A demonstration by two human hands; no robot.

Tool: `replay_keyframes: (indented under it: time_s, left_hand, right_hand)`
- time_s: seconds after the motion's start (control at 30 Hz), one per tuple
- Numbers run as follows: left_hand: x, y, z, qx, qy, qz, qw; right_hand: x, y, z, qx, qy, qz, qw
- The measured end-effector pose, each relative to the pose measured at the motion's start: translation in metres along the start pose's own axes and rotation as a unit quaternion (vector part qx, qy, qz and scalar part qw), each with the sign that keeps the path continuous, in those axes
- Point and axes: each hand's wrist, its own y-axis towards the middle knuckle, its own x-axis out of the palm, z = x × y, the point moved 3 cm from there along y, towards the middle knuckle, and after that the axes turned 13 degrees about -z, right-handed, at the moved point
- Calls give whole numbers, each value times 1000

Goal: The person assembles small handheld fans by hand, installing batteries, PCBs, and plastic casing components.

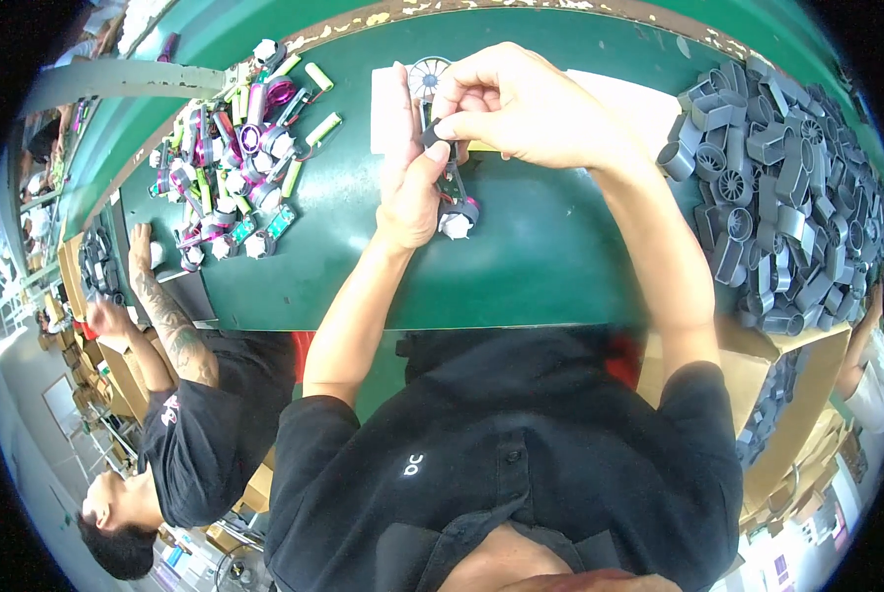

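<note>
Apparently supporting a slim device assembly (pixel 452 185) in the left hand (pixel 409 202), a little above the worktop (pixel 521 281) and straight in front of the chest. Gripping it along its side with the thumb over it and the fingers stretched away, probably to make a steady rest for finer work. With the right hand (pixel 526 113), pinching a small dark part (pixel 430 132) between thumb and bent forefinger, right at the assembly; impossible to tell if pressed on it or only close, because of the covering fingers. Leaving free, at the near end, a white-tipped motor piece (pixel 457 225), perhaps to avoid any load on it. Just beyond the fingers, showing also a round grey grille (pixel 429 77), not clear if joined to the same assembly.

To the left, noticing a loose heap of inner units (pixel 234 168) with green cells; to the right, a higher pile of grey housings (pixel 777 187). Probably placed so for short reaching from both sides. Below this pile, seeing a cardboard box (pixel 703 365), open, with more grey parts (pixel 772 405) inside. At far left, finding another carton (pixel 71 266), holding dark pieces (pixel 98 261), too small to identify.
</note>
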Motion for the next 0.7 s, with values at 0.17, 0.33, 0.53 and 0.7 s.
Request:
replay_keyframes:
  time_s: [0.17, 0.33, 0.53, 0.7]
  left_hand:
    - [-3, -2, -6, -11, 140, -36, 989]
    - [-15, -7, -25, -3, 186, -46, 981]
    - [-8, -4, -21, -13, 169, -34, 985]
    - [-2, 0, -14, -18, 146, -11, 989]
  right_hand:
    - [6, -3, -10, 36, -134, 82, 987]
    - [11, -2, -8, 32, -183, 150, 971]
    - [18, 4, 8, 15, -246, 196, 949]
    - [4, 9, 15, -19, -135, 130, 982]
